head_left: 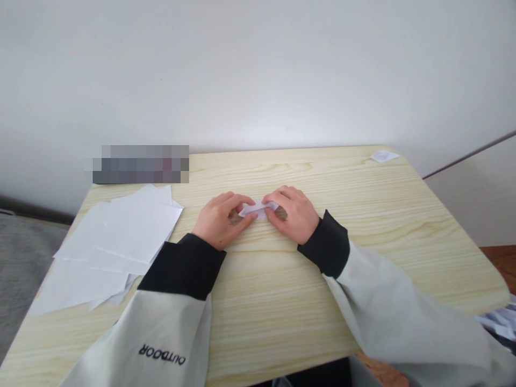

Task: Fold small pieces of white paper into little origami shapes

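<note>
Pinching one end of a small folded paper (259, 208), the left hand (221, 219) faces the right hand (295, 215), which grips the other end. The paper lies directly between them near the middle of the tabletop (274, 301), its central part showing between the fingertips. Both thumbs press on the near side, the forefingers on the far side. Overlapping sheets (121, 231) lie just left of the left hand; a folded piece (384, 156) sits at the far right corner, well apart from the right hand.

Sheets (121, 231) at left on table (274, 312), folded paper (258, 208) between fingers (244, 201)
</note>
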`<state>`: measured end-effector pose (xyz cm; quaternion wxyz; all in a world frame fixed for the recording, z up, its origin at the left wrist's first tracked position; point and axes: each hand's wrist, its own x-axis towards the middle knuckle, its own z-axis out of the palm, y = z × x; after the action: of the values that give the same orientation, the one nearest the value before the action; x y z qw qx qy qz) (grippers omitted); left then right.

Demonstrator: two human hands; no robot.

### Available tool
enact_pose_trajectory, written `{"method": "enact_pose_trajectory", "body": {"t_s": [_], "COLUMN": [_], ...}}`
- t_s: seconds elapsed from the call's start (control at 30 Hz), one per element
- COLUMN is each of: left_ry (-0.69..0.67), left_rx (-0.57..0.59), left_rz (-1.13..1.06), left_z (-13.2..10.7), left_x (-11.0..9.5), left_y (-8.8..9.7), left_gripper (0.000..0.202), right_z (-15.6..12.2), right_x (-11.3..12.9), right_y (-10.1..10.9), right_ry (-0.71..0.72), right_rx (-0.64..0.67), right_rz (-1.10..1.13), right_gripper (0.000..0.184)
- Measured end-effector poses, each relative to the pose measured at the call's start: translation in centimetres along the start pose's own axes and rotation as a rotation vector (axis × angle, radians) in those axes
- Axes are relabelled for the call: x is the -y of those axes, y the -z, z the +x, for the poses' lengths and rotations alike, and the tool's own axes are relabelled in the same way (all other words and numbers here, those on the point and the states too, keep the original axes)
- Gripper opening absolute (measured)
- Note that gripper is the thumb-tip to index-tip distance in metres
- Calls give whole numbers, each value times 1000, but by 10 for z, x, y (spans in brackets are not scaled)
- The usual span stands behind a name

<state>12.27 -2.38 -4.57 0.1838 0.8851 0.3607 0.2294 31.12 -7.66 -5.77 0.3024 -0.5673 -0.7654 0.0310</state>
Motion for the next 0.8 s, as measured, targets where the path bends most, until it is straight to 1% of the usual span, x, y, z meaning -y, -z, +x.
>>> {"method": "enact_pose_trajectory", "body": {"t_s": [0.13,0.3,0.4,0.53,0.8], "left_ry": [3,31,52,84,78], "left_rx": [-28,-7,-4,24,31], "left_rz": [-1,169,230,239,212], "left_z": [-1,-2,-1,0,0], "left_x": [1,-11,-17,-18,-15], "left_y": [0,-1,-3,-4,-3], "left_gripper": [23,21,21,21,21], "right_z": [0,0,1,2,3], "right_x": [-8,-3,3,7,6], "right_y": [2,1,-1,-2,-2], "right_ry": [42,34,10,-29,-32], "right_rx": [-3,9,21,33,66], "right_rz": [83,6,-31,-72,-82], "right_gripper": [14,11,10,12,12]}}
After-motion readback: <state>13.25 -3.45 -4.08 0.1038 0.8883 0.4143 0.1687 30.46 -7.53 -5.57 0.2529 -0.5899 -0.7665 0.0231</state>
